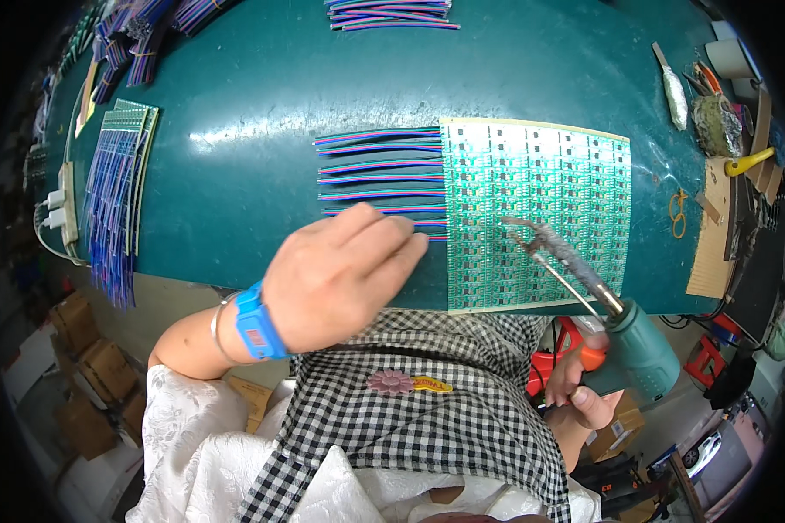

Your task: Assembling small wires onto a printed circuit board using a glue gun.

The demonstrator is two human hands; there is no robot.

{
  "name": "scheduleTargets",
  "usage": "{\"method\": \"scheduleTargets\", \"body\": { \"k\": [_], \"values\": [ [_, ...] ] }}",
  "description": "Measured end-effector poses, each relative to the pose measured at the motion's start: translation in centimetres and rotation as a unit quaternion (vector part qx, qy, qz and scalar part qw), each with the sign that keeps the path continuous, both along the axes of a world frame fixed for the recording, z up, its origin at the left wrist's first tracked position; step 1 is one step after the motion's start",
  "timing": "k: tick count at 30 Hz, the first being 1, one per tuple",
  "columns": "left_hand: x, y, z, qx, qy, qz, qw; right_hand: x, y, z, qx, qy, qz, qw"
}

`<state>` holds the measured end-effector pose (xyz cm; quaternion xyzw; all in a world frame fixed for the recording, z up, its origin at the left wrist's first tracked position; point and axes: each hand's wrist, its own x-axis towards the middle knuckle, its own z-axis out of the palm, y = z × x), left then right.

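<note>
Left hand [331, 270]: fingers bunched, nearly closed, palm down, knuckles up. Tips are at the lowest wire strips [432, 225], just left of the circuit board panel [536, 218]. My own hand covers the contact point, so I can't tell whether I've a strip pinched or just the tips resting on it.

Right hand [589, 401]: curled round the grip of the green soldering iron [644, 353], thumb showing below, rest of the fingers partly hidden by the grip and handle. It's a firm wrap, hand near the table's front edge. The metal nozzle angles up-left over the panel, with a thin rod alongside it; can't tell if the tip touches the board.

Panel lies flat on the green table [235, 192], right of centre, near edge by my checked apron [410, 418]. More wire strips [379, 168] sit in rows above my left hand, right ends at the panel's left edge, left ends loose on the table.

Around: boards with blue-purple wires [118, 192] stacked far left beside a white power strip [67, 205]; wire bundles [144, 35] upper left; another wire pile [392, 13] top centre.
</note>
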<state>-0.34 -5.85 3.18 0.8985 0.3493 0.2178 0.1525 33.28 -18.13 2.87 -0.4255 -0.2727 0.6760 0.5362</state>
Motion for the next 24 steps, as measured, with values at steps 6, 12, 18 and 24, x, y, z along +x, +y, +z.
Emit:
{"method": "scheduleTargets", "body": {
  "k": [6,12,18,24],
  "values": [
    [-3.6,4.2,4.1,-0.104,-0.022,0.017,0.994,1.5,1.2,-0.7,0.053,0.039,-0.031,0.997],
    [-1.9,14.3,0.6,0.091,0.01,0.114,0.989,1.3,1.5,-0.5,0.079,0.074,-0.033,0.994],
    [0.5,16.9,-3.2,0.045,-0.004,0.158,0.986,1.9,-0.1,-1.5,0.077,0.077,-0.043,0.993],
    [1.2,16.2,-2.8,-0.039,-0.05,0.184,0.981,1.3,0.5,-1.3,0.048,0.068,-0.058,0.995]
  ]
}}
